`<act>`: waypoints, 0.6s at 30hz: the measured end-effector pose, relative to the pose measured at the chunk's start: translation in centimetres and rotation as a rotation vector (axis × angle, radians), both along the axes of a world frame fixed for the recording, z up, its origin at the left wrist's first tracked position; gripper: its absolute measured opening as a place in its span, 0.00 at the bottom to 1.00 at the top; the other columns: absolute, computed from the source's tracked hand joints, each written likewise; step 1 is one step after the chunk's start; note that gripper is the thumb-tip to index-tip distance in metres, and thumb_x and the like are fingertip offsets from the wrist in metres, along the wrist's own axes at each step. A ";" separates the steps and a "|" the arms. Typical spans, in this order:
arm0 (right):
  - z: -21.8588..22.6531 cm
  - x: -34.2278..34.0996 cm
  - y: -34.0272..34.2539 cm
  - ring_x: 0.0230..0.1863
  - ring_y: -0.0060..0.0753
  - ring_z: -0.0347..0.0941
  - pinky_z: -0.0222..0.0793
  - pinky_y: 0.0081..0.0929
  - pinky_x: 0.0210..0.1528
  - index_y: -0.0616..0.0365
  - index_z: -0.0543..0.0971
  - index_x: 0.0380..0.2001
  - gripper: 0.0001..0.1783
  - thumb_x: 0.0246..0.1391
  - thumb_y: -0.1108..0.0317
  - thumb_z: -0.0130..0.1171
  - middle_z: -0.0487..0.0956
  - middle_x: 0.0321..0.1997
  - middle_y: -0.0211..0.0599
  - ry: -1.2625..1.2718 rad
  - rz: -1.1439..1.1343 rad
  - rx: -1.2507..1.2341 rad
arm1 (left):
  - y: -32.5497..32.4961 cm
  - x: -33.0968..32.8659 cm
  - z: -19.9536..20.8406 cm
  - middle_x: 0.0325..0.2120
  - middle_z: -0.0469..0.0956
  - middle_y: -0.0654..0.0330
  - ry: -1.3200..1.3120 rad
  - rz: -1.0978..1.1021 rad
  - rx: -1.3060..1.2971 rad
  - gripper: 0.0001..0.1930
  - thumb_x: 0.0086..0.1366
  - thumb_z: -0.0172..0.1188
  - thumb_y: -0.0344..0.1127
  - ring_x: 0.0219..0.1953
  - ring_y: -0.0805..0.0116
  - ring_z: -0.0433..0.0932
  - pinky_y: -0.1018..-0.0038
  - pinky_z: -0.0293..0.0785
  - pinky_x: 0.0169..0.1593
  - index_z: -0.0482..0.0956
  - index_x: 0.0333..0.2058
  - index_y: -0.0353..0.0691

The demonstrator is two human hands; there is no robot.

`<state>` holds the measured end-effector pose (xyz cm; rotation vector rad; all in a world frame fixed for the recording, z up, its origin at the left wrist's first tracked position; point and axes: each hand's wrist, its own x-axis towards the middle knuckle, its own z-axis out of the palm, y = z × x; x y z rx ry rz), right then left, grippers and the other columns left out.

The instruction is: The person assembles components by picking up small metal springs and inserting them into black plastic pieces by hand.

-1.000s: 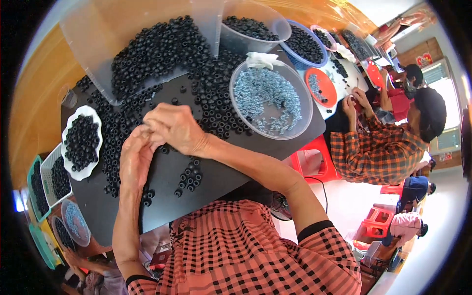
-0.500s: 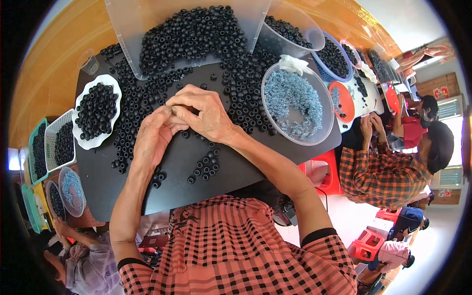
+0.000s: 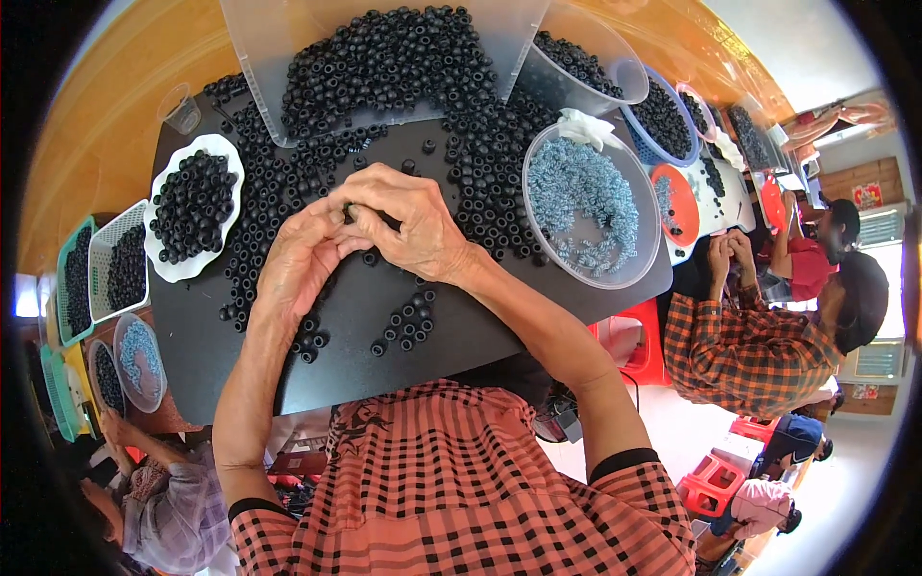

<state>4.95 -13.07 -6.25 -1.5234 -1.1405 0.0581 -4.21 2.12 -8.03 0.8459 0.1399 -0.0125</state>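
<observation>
Over the dark table, my left hand and my right hand meet with their fingertips pinched together. Between the fingertips a bit of a small black part shows; the fingers cover most of it. Around and beyond the hands lie many loose black ring-like parts, each round with a hole. A small group of the same black parts rests just on the near side of my right hand. Left of my left hand is a white scalloped plate heaped with them.
At the far side a clear bin holds a big heap of black parts. To the right stands a clear bowl of small light-blue pieces, with a blue basket behind it. Co-workers sit at right, one in a checked shirt, and at lower left.
My hands stay together at nearly the same spot, with the fingers slightly shifted. The dark part between the fingertips now shows more plainly. The whole view has moved slightly.
</observation>
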 end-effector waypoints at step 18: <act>-0.7 -0.1 0.1 0.34 0.40 0.71 0.68 0.32 0.38 0.65 0.78 0.37 0.17 0.37 0.79 0.65 0.76 0.35 0.41 -0.348 -0.163 0.033 | -0.5 -0.3 0.9 0.31 0.75 0.64 -0.043 0.000 0.190 0.09 0.67 0.48 0.33 0.37 0.75 0.75 0.72 0.72 0.49 0.75 0.34 0.35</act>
